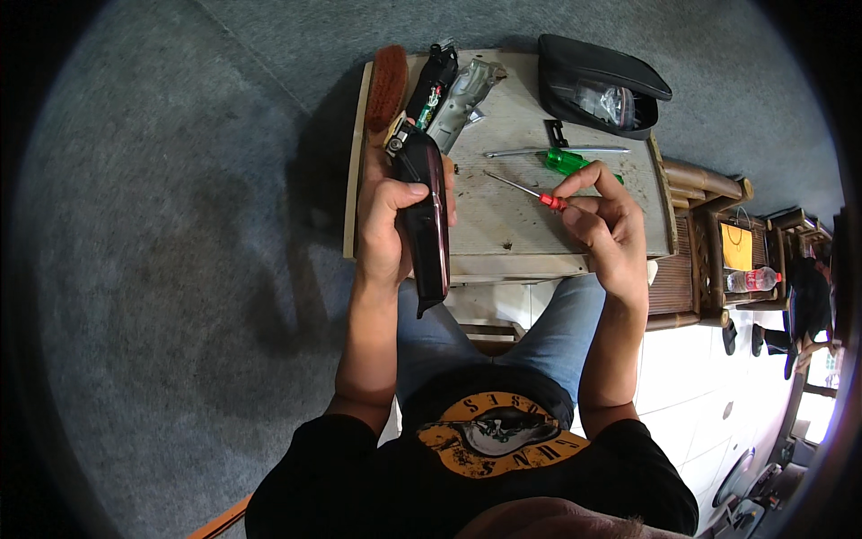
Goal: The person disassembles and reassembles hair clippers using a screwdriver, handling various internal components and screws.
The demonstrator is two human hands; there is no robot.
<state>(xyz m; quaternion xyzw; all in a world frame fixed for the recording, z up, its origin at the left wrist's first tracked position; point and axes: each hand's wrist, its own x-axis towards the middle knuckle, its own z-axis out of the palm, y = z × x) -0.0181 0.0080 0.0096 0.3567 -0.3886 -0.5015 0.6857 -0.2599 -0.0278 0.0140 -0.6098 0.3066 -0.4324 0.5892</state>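
Note:
My left hand (384, 220) is wrapped round a dark maroon and black hair clipper (426, 216), thumb along its side. The clipper stands nearly upright in view, blade end up and away from me. Between the thumb and fingers of my right hand (611, 225) is a small red-handled screwdriver (551, 201), its thin shaft slanting left toward the clipper but apart from it. Just beyond that hand lies a green-handled tool (566, 162) beside a long thin metal rod (512, 152). Whether these two are joined I cannot tell.
On the small wooden table (485, 225) lie a brown bristle brush (388, 85), a black clipper body with exposed circuitry (435, 81), a greyish clipper housing (462, 103), a small black part (557, 133) and an unzipped black case (602, 76). Bamboo furniture (687, 260) stands right.

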